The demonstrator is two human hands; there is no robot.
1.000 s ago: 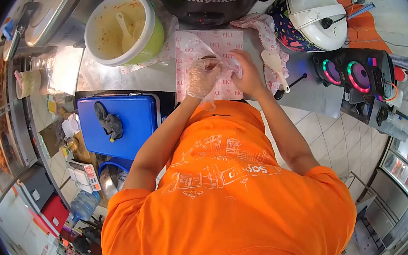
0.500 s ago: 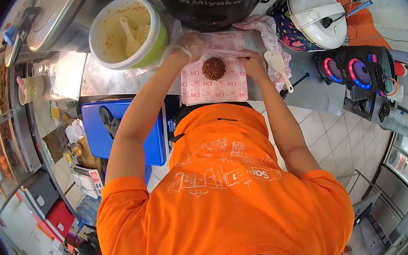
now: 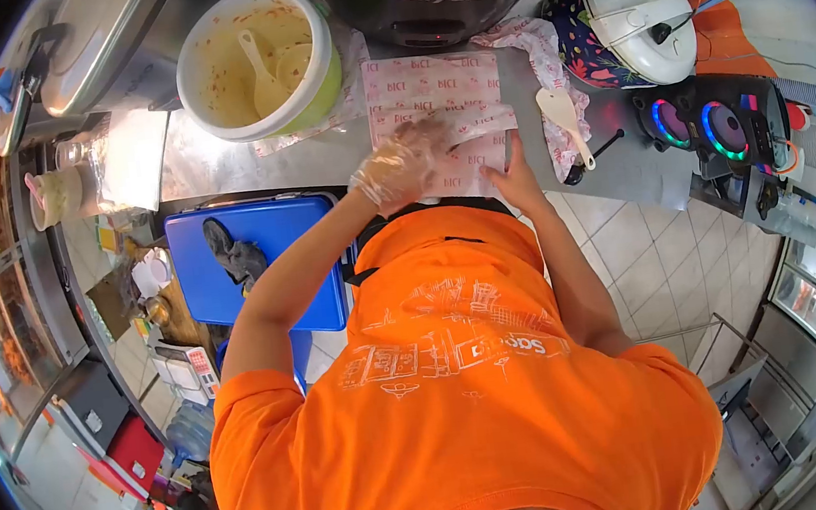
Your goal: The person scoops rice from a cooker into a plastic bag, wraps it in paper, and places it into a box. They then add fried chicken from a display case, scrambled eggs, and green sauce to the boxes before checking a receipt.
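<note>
A sheet of pink-printed wrapping paper [image 3: 433, 76] lies on the metal counter, with a raised fold running across it towards the right. My left hand [image 3: 403, 167], in a clear plastic glove, reaches over the middle of the sheet with its fingers stretched out and somewhat blurred. The round mound of brown rice seen earlier is hidden beneath or behind these fingers. At the sheet's right edge, my bare right hand [image 3: 518, 182] pinches the paper between thumb and fingers, close to the end of the fold.
Left of the paper stands a green-and-white tub [image 3: 199, 97] with a ladle [image 3: 262, 80] inside. A black Miyako cooker [image 3: 421, 12] is behind. To the right are a white rice paddle [image 3: 564, 121], crumpled printed paper [image 3: 534, 39], a lidded patterned pot [image 3: 638, 17] and a lit speaker [image 3: 715, 124].
My left hand has come from the paper's far left corner down over the rice, which is now covered. My right hand has moved nearer to me along the edge, and a paper fold has risen.
</note>
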